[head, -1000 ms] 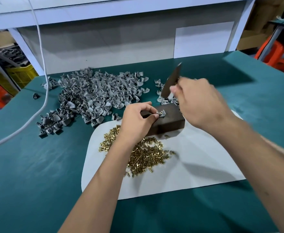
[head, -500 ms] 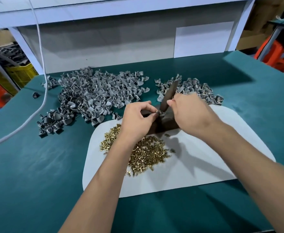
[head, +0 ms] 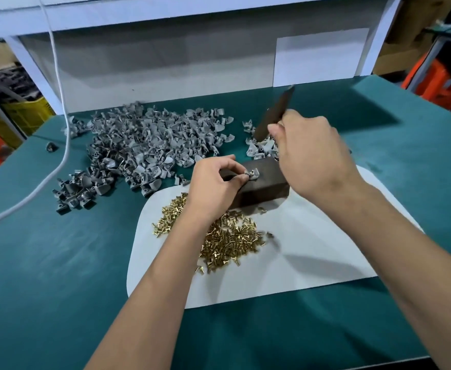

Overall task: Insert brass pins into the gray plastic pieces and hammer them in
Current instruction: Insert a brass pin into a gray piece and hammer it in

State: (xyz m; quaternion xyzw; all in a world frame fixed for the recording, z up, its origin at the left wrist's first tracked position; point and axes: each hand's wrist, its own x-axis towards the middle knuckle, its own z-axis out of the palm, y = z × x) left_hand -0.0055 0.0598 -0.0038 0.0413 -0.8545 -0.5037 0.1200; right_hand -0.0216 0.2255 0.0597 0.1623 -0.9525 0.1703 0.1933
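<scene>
My left grip pinches a small gray plastic piece on the dark rectangular block; my right grip clamps the dark flat striking bar, raised just beyond. A crooked blow could hit my fingertips or bend the pin.

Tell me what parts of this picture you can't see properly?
- Head view: the pin in the gray piece on the dark block is too small to make out; left hand fingers cover part of it.
- The dark tool in the right hand is motion-blurred; the hand hides its lower end.
- The small gray pile is mostly behind the right hand.
</scene>
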